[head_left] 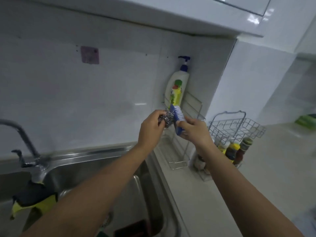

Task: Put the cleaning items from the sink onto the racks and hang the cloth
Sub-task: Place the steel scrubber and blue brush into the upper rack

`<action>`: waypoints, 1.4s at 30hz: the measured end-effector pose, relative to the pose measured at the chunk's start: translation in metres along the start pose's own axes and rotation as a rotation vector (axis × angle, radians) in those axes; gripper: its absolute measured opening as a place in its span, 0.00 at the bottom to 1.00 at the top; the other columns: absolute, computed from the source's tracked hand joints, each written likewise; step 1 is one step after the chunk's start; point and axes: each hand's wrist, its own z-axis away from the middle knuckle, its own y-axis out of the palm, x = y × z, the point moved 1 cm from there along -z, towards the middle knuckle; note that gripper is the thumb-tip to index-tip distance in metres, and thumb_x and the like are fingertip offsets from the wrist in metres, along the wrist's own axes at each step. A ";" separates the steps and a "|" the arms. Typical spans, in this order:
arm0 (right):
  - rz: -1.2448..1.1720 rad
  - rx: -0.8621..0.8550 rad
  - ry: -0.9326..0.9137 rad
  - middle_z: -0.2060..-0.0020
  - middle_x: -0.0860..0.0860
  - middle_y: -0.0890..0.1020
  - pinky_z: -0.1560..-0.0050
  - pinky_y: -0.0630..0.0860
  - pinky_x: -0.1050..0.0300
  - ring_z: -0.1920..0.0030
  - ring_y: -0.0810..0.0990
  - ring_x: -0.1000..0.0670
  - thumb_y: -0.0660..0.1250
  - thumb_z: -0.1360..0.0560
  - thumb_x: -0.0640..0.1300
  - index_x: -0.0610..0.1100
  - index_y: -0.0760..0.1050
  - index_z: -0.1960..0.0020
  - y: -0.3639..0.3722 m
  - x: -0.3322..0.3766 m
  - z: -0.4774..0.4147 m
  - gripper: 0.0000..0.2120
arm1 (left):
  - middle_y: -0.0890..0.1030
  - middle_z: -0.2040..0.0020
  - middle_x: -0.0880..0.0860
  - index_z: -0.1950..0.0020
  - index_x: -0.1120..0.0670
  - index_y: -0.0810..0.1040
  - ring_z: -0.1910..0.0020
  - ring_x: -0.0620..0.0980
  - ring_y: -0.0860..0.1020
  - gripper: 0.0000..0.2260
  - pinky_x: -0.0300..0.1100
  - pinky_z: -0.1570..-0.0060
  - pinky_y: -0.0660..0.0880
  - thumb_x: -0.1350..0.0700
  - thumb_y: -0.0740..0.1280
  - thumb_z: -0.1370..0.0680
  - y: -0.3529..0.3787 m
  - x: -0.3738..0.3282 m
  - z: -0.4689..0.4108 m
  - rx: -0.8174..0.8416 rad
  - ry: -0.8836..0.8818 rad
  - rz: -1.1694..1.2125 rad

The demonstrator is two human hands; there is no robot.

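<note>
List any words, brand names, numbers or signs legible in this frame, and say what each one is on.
No text can be read anywhere in this frame.
Pump bottle on the wall rack: colourful label, lettering too blurred to read.
Purple patch on the wall tiles: faint marks, illegible.
Condiment bottles beneath the wire basket: labels too small and blurred.
Blue brush and steel scourer: no markings visible.

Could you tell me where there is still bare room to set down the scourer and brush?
The upper wire rack is bare to the right of the soap bottle, and its lower tier looks empty. The counter in front of the racks is open. The basket rack is free on top, crowded with bottles below.
</note>
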 end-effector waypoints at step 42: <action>1.050 -0.043 -0.634 0.55 0.41 0.81 0.59 0.76 0.49 0.57 0.80 0.39 0.63 0.21 0.49 0.39 0.75 0.50 -0.086 -0.014 -0.127 0.13 | 0.83 0.45 0.53 0.38 0.48 0.79 0.57 0.47 0.78 0.15 0.40 0.53 0.75 0.50 0.62 0.24 0.104 -0.004 -0.066 0.414 -0.174 -0.281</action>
